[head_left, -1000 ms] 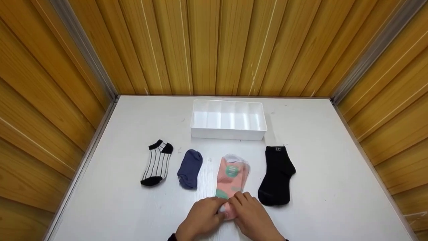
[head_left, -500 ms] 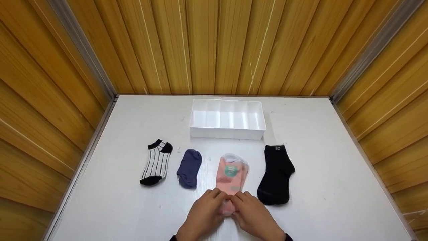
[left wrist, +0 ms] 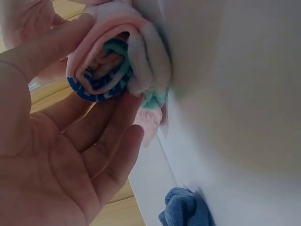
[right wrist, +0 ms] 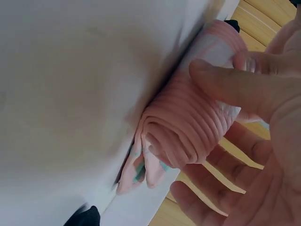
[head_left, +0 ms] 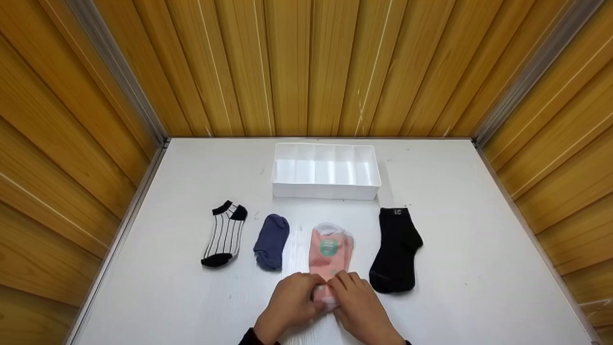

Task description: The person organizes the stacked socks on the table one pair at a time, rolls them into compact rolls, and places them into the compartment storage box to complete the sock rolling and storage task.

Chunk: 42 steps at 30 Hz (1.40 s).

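A pair of pink socks point(head_left: 330, 256) with white cuffs and a green patch lies at the front middle of the white table, its near end rolled up. My left hand point(head_left: 292, 299) holds the left end of the roll; in the left wrist view the sock roll point(left wrist: 106, 89) shows coiled pink, white and blue layers between thumb and fingers. From the other side my right hand point(head_left: 360, 302) grips the roll, thumb on top and fingers behind it in the right wrist view. The unrolled part of the socks point(right wrist: 134, 172) lies flat beyond the roll.
Left of the pink socks lie a dark blue sock point(head_left: 272, 242) and a black-and-white striped sock point(head_left: 225, 235). A black sock point(head_left: 395, 254) is at the right. Behind them stands a white box point(head_left: 325, 191) with several compartments, near the wood-patterned back wall point(head_left: 306, 72).
The rolled near end has taken in more of the pink socks, and a green patch near the fingers has gone from view. The far end has swung slightly left. Both hands keep their grip.
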### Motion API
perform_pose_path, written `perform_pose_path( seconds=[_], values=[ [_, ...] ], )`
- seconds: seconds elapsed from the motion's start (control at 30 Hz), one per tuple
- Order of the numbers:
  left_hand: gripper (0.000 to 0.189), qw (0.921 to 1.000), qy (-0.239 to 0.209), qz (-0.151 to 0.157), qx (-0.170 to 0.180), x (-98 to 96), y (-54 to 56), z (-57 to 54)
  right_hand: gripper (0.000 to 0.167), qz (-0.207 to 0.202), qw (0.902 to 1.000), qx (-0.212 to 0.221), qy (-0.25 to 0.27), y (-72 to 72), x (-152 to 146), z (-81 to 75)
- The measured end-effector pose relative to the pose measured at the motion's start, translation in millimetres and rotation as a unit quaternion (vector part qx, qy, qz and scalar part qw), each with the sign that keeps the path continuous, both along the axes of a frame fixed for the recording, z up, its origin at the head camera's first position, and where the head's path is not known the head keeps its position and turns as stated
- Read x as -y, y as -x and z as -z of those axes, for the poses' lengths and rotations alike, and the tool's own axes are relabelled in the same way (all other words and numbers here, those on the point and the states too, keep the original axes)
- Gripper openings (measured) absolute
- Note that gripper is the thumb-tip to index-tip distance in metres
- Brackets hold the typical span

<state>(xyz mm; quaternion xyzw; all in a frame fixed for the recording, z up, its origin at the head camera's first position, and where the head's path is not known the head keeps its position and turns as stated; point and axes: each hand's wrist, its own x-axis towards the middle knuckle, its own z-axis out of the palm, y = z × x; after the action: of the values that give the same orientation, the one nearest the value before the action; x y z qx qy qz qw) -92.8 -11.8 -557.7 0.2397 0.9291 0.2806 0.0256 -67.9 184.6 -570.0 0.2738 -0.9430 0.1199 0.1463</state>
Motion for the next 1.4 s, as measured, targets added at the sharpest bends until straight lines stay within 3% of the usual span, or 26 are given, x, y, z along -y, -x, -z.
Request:
perform_pose_path(
  seconds=[0.27, 0.47, 0.73, 0.97, 1.2, 1.4],
  values=[
    [0.027, 0.9997, -0.017, 0.009, 0.015, 0.0, -0.2, 1.4, 0.057, -0.023, 0.9993, -0.002, 0.029, -1.8, -5, 6.4],
    [0.030, 0.9994, -0.032, 0.008, 0.011, -0.4, -2.5, 4.7, 0.058, -0.025, 0.9981, 0.020, 0.052, -0.8, -6, 8.4],
    [0.058, 0.9999, -0.009, -0.006, -0.004, -3.4, -6.0, 1.0, 0.063, -0.039, 0.9975, 0.029, 0.051, 1.1, -8, 6.0],
    [0.043, 0.9987, 0.018, -0.021, -0.042, -9.6, -6.5, 0.4, 0.063, -0.038, 0.9963, 0.048, 0.061, 1.6, -9, 6.9],
    [0.025, 0.9992, 0.014, -0.033, -0.016, -15.6, -4.2, -7.1, 0.060, 0.006, 0.9971, 0.054, 0.054, 0.2, -11, 3.3],
    [0.021, 0.9993, -0.015, -0.031, 0.015, -11.6, 0.9, -9.8, 0.054, -0.018, 0.9934, 0.094, 0.064, 1.9, -13, 0.5]
  ],
)
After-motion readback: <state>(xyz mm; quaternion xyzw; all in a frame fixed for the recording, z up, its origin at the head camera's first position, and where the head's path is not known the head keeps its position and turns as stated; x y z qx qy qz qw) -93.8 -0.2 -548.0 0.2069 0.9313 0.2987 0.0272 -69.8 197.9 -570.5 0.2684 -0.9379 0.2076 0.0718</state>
